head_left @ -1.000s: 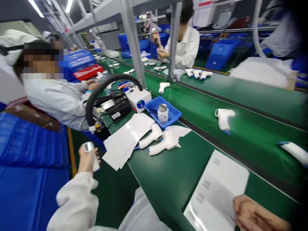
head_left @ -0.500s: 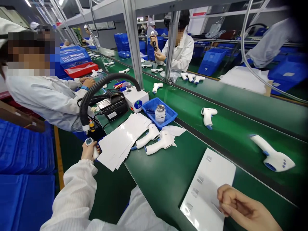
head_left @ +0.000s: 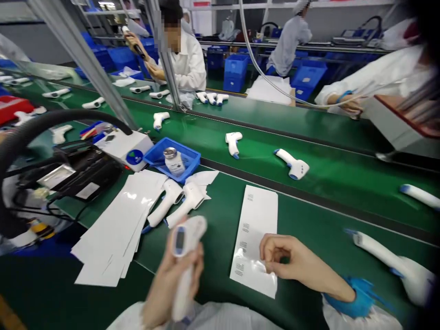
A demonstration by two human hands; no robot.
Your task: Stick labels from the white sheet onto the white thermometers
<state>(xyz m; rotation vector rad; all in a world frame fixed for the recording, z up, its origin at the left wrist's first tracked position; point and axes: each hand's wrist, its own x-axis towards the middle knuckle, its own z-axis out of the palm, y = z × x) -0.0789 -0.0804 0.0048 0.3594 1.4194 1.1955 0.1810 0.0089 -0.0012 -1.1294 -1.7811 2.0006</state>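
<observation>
My left hand [head_left: 175,279] grips a white handheld infrared thermometer [head_left: 184,256] upright, its dark display facing me. My right hand [head_left: 295,259] pinches the edge of a long white printed sheet [head_left: 254,233] lying on the green belt, and the sheet's lower part curls up glossily. Two more white thermometers [head_left: 172,199] lie beside a loose stack of white sheets [head_left: 113,233], left of my left hand. Another thermometer [head_left: 395,261] rests on the belt right of my right hand, with a blue cuff [head_left: 354,298] at my right wrist.
A blue tray [head_left: 172,158] holds a capped glass bottle [head_left: 174,161]. Behind it stand a white box unit [head_left: 123,149] and a black device [head_left: 79,172] with a black hose [head_left: 34,121]. Further thermometers lie on the belts. A co-worker's hand [head_left: 347,104] reaches in at the far right.
My view has swung right. My left hand has moved onto the belt area and raised the thermometer closer. My right hand has moved left and now pinches the sheet's edge.
</observation>
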